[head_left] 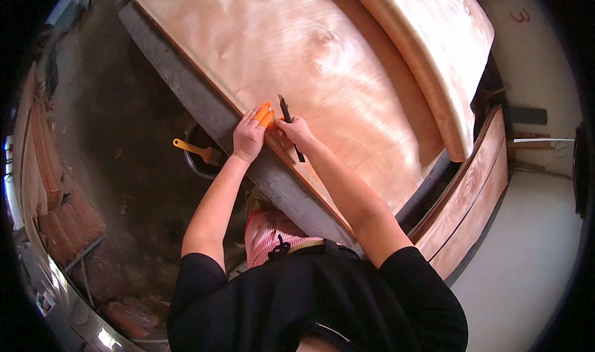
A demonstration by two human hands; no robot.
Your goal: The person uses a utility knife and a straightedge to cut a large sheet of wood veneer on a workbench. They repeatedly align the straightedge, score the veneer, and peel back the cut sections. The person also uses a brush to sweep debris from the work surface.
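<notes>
Veneer (322, 66) on grey table (192, 91), yellow-handled brush (198, 150) alongside

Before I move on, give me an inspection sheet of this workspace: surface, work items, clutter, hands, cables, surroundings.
Surface: grey bench, its edge exposed left of the wood.
Work items: pale wood sheet on the bench; black utility knife, tip pointing away from the person.
Clutter: yellow-handled brush beside the bench; reddish-brown wood pile at far left.
Hands: left hand at the sheet's near edge, wearing orange finger covers; right hand grips the knife.
Cables: none certain; a thin white line at far right is unclear.
Surroundings: curved wood sheets stacked at right.
</notes>
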